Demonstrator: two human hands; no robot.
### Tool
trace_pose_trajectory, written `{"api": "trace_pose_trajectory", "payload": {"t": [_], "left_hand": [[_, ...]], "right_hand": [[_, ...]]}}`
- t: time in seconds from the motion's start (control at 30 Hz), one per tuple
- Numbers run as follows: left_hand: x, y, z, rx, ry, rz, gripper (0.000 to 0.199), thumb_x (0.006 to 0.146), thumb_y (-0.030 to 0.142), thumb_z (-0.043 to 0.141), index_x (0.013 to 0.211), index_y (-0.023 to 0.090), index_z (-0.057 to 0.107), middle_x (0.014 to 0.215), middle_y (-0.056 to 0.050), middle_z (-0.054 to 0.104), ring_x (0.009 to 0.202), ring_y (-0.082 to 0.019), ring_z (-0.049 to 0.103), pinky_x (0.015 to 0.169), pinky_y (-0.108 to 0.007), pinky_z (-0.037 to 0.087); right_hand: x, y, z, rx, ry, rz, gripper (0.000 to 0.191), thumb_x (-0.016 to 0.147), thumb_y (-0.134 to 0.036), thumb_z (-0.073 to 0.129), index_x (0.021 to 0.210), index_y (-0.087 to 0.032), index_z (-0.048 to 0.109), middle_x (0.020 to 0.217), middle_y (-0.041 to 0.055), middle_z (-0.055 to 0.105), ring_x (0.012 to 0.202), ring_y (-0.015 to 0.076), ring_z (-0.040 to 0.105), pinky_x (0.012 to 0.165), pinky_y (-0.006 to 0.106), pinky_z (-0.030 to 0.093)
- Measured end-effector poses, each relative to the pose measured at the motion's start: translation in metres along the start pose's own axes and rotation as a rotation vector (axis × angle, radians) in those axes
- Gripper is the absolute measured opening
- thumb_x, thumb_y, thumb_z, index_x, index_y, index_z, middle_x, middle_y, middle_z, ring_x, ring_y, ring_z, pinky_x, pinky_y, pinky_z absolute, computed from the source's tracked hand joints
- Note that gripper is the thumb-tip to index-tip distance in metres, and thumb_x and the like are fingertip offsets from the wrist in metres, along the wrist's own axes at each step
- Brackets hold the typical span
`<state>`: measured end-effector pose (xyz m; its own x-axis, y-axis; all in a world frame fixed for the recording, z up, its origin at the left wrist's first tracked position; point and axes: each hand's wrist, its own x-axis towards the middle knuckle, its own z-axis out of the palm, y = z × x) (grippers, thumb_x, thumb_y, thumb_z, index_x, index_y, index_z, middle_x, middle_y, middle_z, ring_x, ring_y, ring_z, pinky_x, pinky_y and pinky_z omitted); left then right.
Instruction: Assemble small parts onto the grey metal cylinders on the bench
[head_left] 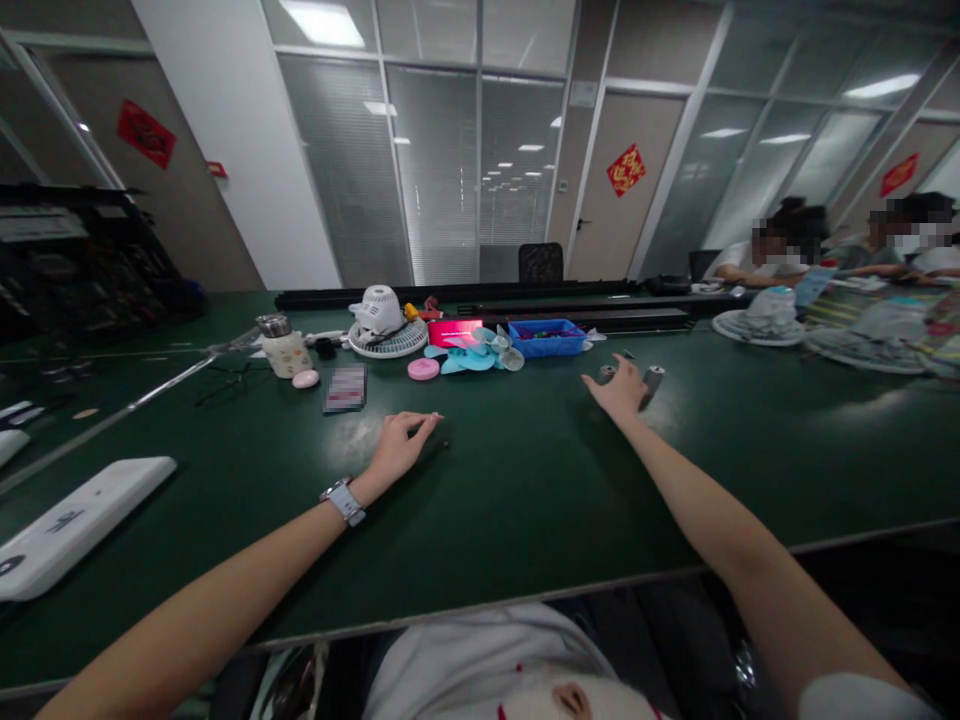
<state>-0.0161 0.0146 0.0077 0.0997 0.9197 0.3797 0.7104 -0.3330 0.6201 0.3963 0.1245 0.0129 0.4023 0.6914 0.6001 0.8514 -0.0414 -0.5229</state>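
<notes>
My left hand (400, 446), with a watch (345, 502) on its wrist, hovers low over the green table (495, 510). Its thumb and forefinger are pinched together; whatever tiny thing may be between them is too small to name. A small dark piece (445, 443) lies just right of those fingertips. Farther right, my right hand (621, 392) reaches forward with thumb and fingers spread apart. Beside it stands a grey cylinder (655, 376), partly covered by the hand. Another small grey round piece (607, 373) shows between thumb and forefinger; contact with it cannot be made out.
At the back are a white fan (379, 312), light-blue fan blades (472, 355), a blue tray (546, 338) and a pink disc (423, 369). A cup (286, 350) and phone-like slab (346, 388) stand left, a white panel (82, 520) nearer. Other people sit far right.
</notes>
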Motion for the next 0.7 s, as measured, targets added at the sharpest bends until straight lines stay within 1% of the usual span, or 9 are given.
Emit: {"api": "trace_pose_trajectory", "payload": {"t": [0.07,0.1,0.17,0.23,0.3,0.4,0.53,0.6,0.7], "left_hand": [[0.001,0.001,0.0,-0.02,0.057,-0.063,0.045,0.093,0.052,0.043,0.105,0.024,0.076,0.111,-0.008,0.074,0.105,-0.027,0.064,0.096,-0.042,0.042],[0.001,0.001,0.0,-0.03,0.075,-0.087,0.044,0.093,0.051,0.043,0.104,0.022,0.075,0.11,-0.009,0.074,0.103,-0.027,0.064,0.094,-0.041,0.044],[0.001,0.003,-0.001,-0.052,0.096,-0.115,0.044,0.092,0.05,0.043,0.102,0.02,0.074,0.106,-0.009,0.075,0.097,-0.026,0.066,0.089,-0.039,0.047],[0.001,0.005,-0.001,-0.072,0.104,-0.123,0.044,0.092,0.05,0.044,0.1,0.019,0.073,0.102,-0.009,0.075,0.092,-0.025,0.066,0.085,-0.036,0.049],[0.0,0.007,-0.002,-0.089,0.106,-0.124,0.042,0.091,0.049,0.044,0.098,0.018,0.072,0.099,-0.009,0.075,0.088,-0.024,0.067,0.082,-0.034,0.05],[0.0,0.008,-0.002,-0.085,0.105,-0.125,0.039,0.091,0.047,0.045,0.095,0.019,0.072,0.097,-0.009,0.075,0.087,-0.023,0.067,0.082,-0.034,0.051],[-0.001,0.007,-0.001,-0.069,0.098,-0.121,0.036,0.09,0.046,0.047,0.095,0.02,0.072,0.097,-0.008,0.075,0.087,-0.024,0.067,0.082,-0.035,0.051],[-0.001,0.006,-0.001,-0.071,0.093,-0.12,0.035,0.091,0.045,0.047,0.094,0.02,0.071,0.097,-0.008,0.074,0.087,-0.024,0.067,0.081,-0.035,0.051],[-0.001,0.007,-0.001,-0.073,0.079,-0.117,0.036,0.091,0.045,0.046,0.095,0.02,0.071,0.098,-0.009,0.074,0.087,-0.024,0.066,0.082,-0.036,0.05]], "right_hand": [[-0.026,-0.04,-0.007,0.057,-0.001,-0.259,0.067,0.082,-0.044,0.066,0.139,-0.014,0.05,0.142,0.0211,0.052,0.133,0.0358,0.046,0.107,0.056,0.034],[-0.043,-0.062,-0.011,0.118,-0.086,-0.409,0.06,0.087,-0.044,0.062,0.139,-0.016,0.051,0.143,0.0193,0.052,0.134,0.0339,0.045,0.108,0.055,0.033],[-0.083,-0.106,-0.018,0.269,-0.345,-0.702,0.053,0.093,-0.044,0.055,0.142,-0.022,0.051,0.148,0.0142,0.049,0.136,0.0286,0.045,0.11,0.05,0.035],[-0.121,-0.14,-0.02,0.374,-0.61,-0.954,0.05,0.095,-0.042,0.054,0.143,-0.027,0.051,0.154,0.0084,0.042,0.141,0.0252,0.04,0.113,0.046,0.035],[-0.15,-0.16,-0.017,0.451,-0.791,-1.064,0.043,0.096,-0.036,0.054,0.137,-0.025,0.058,0.151,0.0076,0.046,0.139,0.0239,0.044,0.112,0.044,0.037],[-0.165,-0.164,-0.008,0.539,-0.888,-1.006,0.03,0.096,-0.025,0.054,0.122,-0.023,0.07,0.132,0.0059,0.065,0.125,0.0212,0.059,0.109,0.04,0.043],[-0.143,-0.143,-0.004,0.533,-0.83,-0.871,0.034,0.09,-0.011,0.055,0.112,-0.028,0.074,0.113,0.0,0.074,0.107,0.0177,0.068,0.099,0.035,0.05],[-0.117,-0.125,-0.006,0.472,-0.713,-0.807,0.038,0.088,-0.007,0.053,0.112,-0.028,0.074,0.111,-0.0002,0.075,0.103,0.0182,0.069,0.096,0.036,0.051],[-0.065,-0.089,-0.011,0.339,-0.397,-0.645,0.039,0.088,-0.008,0.049,0.111,-0.025,0.075,0.112,0.0029,0.074,0.104,0.0212,0.068,0.097,0.039,0.049]]}}
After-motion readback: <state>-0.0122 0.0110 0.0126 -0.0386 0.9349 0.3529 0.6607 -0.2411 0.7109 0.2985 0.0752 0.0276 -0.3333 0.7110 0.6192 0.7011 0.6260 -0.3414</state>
